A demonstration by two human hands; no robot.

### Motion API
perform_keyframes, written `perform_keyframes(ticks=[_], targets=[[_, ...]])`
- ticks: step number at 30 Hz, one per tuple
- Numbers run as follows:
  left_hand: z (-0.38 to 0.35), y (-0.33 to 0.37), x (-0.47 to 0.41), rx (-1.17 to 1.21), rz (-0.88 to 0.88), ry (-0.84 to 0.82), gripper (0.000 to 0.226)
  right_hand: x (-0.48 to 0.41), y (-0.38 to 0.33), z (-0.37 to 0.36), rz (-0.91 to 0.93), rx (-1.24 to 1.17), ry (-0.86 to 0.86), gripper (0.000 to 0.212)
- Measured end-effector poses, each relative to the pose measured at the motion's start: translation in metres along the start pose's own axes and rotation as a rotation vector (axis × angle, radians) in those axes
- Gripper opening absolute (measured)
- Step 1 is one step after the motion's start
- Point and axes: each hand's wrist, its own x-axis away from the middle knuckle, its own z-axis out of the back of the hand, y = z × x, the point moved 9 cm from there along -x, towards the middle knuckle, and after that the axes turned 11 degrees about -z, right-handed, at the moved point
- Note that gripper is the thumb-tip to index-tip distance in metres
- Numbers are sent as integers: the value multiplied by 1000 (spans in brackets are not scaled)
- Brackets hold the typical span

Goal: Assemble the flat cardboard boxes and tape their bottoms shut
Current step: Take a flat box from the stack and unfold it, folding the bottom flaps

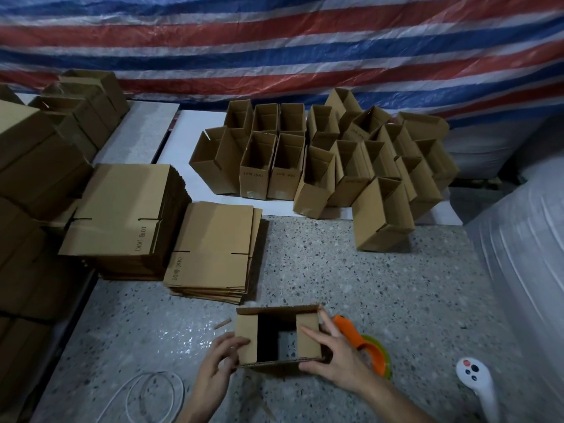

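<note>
Near edge of the terrazzo floor [351, 270], centre: small cardboard box [246, 329], opened up, one end toward the camera, gripped from both sides. Two short flaps folded inward over that end, dark gap between them. Long flaps at far and near sides seen edge-on, not folded down.

Left hand [219, 358]: fingers curled, fingertips pressed on the left flap, thumb low beside the box's outer wall. Right hand [338, 358]: fingers spread, index laid across the right flap, thumb hooked at the near edge, other fingers up along the right wall.

Just right of the box, partly behind the right hand: orange tape dispenser [351, 331] on the floor, yellow-green roll in it. Toward the near right corner: white handheld controller [474, 380], round buttons up. Near left corner: loop of white cord [158, 373]. Small tan scrap [224, 323] just left of the box.

Left of centre: two stacks of flat boxes close side by side, taller stack [122, 209] left, lower stack [213, 239] right. Printed on both top sheets: "10号 (KK)".

Far side, on a white board [183, 132]: cluster of assembled boxes [320, 157], open ends up, several leaning. Same "10号 (KK)" legible on two front ones.

Left edge: piled cartons [30, 148]. Backdrop: red, white and blue striped tarp [274, 41]. Right edge: pale plastic-wrapped bulk [525, 254], contents not discernible.
</note>
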Motion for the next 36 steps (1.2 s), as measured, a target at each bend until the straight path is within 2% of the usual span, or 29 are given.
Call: perform_keyframes(ticks=[1, 3, 5, 6, 8, 10, 13, 16, 17, 21, 22, 25, 26, 27, 30, 31, 36], targets=[[-1, -7, 1, 23, 74, -42, 39, 1, 0, 0, 5, 15, -3, 75], [-4, -20, 4, 39, 208, -104, 26, 2, 0, 1, 24, 47, -11, 74], [3, -21, 8, -20, 156, -143, 19, 4, 0, 2, 39, 69, -19, 71], [5, -16, 10, -56, 77, -177, 20, 5, -1, 3, 41, 75, -19, 69], [5, -4, 14, -160, -99, -252, 32, 6, -3, 4, 27, 69, -4, 62], [6, 4, 9, -182, -151, -204, 31, 5, -4, 6, 8, 22, 18, 57], [5, 7, 0, -175, -142, -75, 20, 0, -3, 8, -13, -114, 75, 50], [5, 8, -9, -167, -151, 50, 17, -7, -4, 14, -45, -203, 206, 21], [6, 10, -11, -168, -156, 84, 15, -8, -6, 16, -44, -211, 252, 19], [-1, 7, -13, -247, -168, 144, 9, -12, -7, 21, -89, -199, 341, 40], [1, 4, -13, -254, -161, 164, 16, -11, -5, 20, -109, -201, 337, 44], [15, -5, -14, -199, -107, 240, 87, -9, -3, 16, -125, -214, 333, 57], [16, 0, -15, -228, -137, 224, 98, -8, -2, 15, -125, -223, 344, 64], [14, 8, -16, -286, -195, 182, 99, -8, -2, 15, -122, -233, 355, 73], [-1, 31, -17, -477, -379, 62, 78, -8, -8, 19, -75, -228, 344, 108], [-4, 33, -17, -499, -413, 50, 75, -8, -12, 19, -43, -186, 334, 111], [-5, 41, -12, -538, -449, 71, 81, 3, -28, 23, 72, 102, 430, 87]])
